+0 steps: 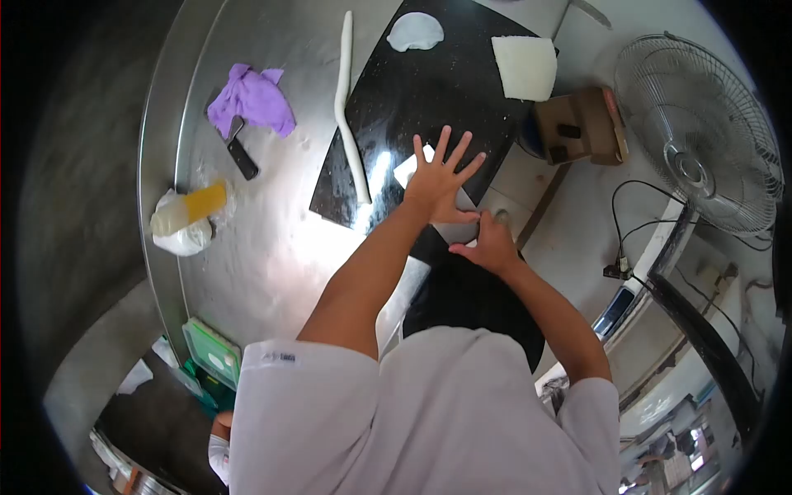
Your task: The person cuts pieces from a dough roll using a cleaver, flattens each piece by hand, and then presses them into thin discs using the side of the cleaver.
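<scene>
Head view: a white piece lies on the black board, partly covered by the left hand and peeking out at its 9 o'clock. That hand is laid palm down with its fingers spread wide. The right hand sits at 4 to 5 o'clock from it, near the board's lower edge, thumb held out and the other fingers curled; I cannot tell whether it pinches anything.

From the left hand, a long white roll lies at 10 o'clock, a white lump close to 12 and a white square slab at 1. Farther out on the metal surface, a purple cloth is at 10, with a knife against it and a yellow bottle toward 9. A cardboard box stands at 2, a fan beyond it.
</scene>
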A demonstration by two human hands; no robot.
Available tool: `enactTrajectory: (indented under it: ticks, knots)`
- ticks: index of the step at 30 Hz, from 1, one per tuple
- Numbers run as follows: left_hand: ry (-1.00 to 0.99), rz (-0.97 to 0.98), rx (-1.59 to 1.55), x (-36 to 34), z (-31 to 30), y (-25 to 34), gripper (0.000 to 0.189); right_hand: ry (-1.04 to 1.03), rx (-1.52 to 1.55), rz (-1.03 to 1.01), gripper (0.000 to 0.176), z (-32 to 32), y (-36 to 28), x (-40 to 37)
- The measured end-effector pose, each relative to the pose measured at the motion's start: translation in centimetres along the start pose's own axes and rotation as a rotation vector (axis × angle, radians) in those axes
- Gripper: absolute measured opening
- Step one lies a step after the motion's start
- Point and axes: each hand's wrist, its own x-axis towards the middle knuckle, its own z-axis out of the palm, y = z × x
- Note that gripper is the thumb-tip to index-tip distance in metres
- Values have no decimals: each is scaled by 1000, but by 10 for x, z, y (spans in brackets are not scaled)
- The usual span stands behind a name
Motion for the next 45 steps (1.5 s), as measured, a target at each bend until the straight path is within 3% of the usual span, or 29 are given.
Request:
enactTrajectory:
  ticks: [1, 2, 7, 13, 16, 18, 19, 21, 24, 29, 31, 33, 35, 36, 38, 42, 45]
  knots:
    - [-13, 7, 3, 3, -1, 0, 116, 162, -88, -135, 88, 5, 2, -2]
    - [33, 1, 13, 6, 0, -1, 116, 23, -26, 62, 86, 10, 7, -2]
    - [184, -52, 62, 45, -4, -19, 119, -83, -2, 96, 81, -37, 18, 53]
    - [-131, 184, 14, -2, -3, 4, 124, -43, 20, 132, 89, 6, -5, -25]
    - [-157, 222, -58, 11, 12, 20, 123, -113, 117, 234, 86, 2, 12, -33]
    - [-66, 165, 3, 20, 6, 27, 122, -273, -3, 312, 85, -24, 15, -21]
    - [-49, 180, 18, 31, 5, 23, 122, -247, -8, 309, 85, -33, 26, -7]
    - [117, 23, -15, 36, 4, 21, 121, -145, -230, 68, 82, -44, 39, 8]
    - [119, -49, 37, 45, -6, 5, 122, -152, -49, -96, 89, -55, 48, 49]
    - [-55, 6, 60, 6, 1, 18, 122, -221, 56, 27, 89, -26, 28, 4]
    - [-33, 36, 17, 16, 8, 20, 121, -293, 7, 122, 84, -28, 31, -1]
    - [79, -21, 13, 23, 11, 22, 119, -276, 4, 112, 86, -37, 45, 8]
    - [139, -55, 14, 32, 11, 23, 119, -140, -65, -149, 84, -50, 66, 30]
    - [214, -118, 9, 37, 11, 20, 119, -133, -70, -145, 84, -65, 67, 47]
    - [305, -182, 19, 43, 6, 9, 120, -286, -123, -162, 84, -84, 51, 69]
    - [131, -124, 30, 25, 3, 2, 123, -353, -73, -21, 85, -68, 28, 49]
    - [76, -141, 19, 15, 17, 21, 120, -345, 7, -51, 87, -44, 50, 27]
